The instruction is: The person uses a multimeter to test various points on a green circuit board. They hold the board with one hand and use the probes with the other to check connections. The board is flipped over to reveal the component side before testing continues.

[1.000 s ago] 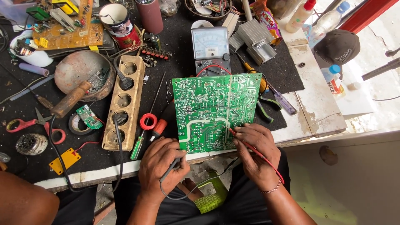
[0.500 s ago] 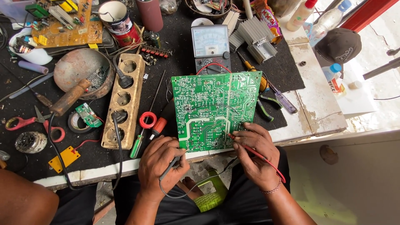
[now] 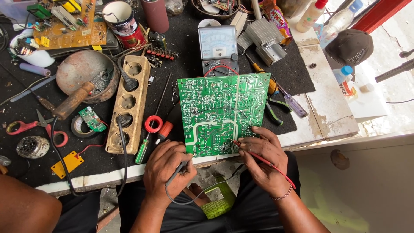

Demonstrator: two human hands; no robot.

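A large green circuit board (image 3: pixel 222 112) lies solder side up on the black mat at the near edge of the bench. My left hand (image 3: pixel 168 168) grips a black test probe whose tip touches the board's lower left edge. My right hand (image 3: pixel 263 157) pinches a red test probe, its tip on the board's lower right part. Both probe leads run back to an analog multimeter (image 3: pixel 217 47) just behind the board.
A wooden power strip (image 3: pixel 129 108) with plugged cables, a red-and-green screwdriver (image 3: pixel 151 138), scissors (image 3: pixel 30 127), a soldering iron in a metal bowl (image 3: pixel 82 80), pliers (image 3: pixel 274 110), a heatsink (image 3: pixel 263 36), tins and bottles crowd the bench. Another person's arm (image 3: pixel 26 209) shows lower left.
Both hands stay on the board's near edge; the red probe tip has shifted slightly on the lower right area. The black probe hand has barely moved.
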